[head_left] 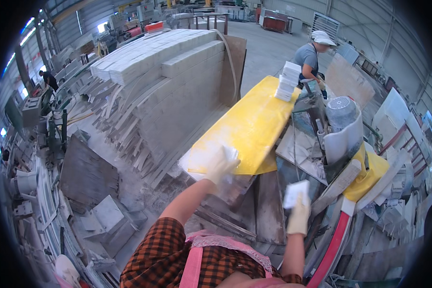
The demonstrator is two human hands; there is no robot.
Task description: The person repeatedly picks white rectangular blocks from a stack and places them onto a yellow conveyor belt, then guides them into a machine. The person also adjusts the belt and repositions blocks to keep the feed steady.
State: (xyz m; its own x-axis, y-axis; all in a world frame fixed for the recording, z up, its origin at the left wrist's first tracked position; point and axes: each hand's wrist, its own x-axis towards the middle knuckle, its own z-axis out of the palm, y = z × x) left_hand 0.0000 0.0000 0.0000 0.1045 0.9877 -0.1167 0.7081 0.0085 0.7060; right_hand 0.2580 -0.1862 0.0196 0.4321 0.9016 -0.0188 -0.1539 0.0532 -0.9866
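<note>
My right hand (298, 218), in a pale work glove, grips a small white rectangular tile (296, 193) and holds it up beside the bench. Smeared by motion, my gloved left hand (220, 168) is over the near end of a bench covered with a yellow sheet (245, 127). A pale, shiny patch (231, 153) shows at its fingertips; I cannot make out whether it is a piece in the hand. White dust lies on the sheet around that hand. At the sheet's far end stands a stack of white tiles (287, 81).
Left of the bench rises a big stack of pale stone slabs (187, 79). A machine with a round grey motor (342, 113) stands at the right, near a yellow cloth (369, 173) and a red bar (331, 249). A co-worker (308, 60) in a white hat is beyond the bench.
</note>
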